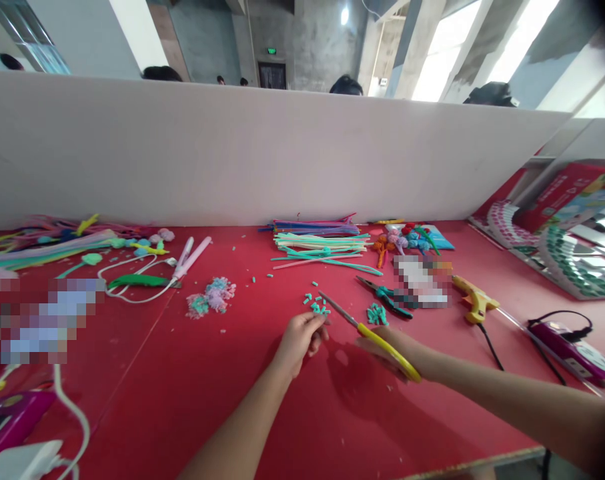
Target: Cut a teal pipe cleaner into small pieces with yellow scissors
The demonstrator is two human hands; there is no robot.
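Observation:
My right hand grips a pair of scissors by their yellow handles, the metal blades pointing up and left. Beside the blade tips is my left hand, thumb and fingers pinched together; what they hold, if anything, is too small to make out. Short teal pipe cleaner pieces lie scattered just beyond my left fingertips. A small heap of teal pieces sits above my right hand. Farther back lies a row of pipe cleaners in pale green, teal, purple and blue.
Pliers and a yellow glue gun lie to the right, near a purple power strip. Fluffy trimmings, a pink tool with a white cord and more pipe cleaners are leftward. A white partition bounds the red table.

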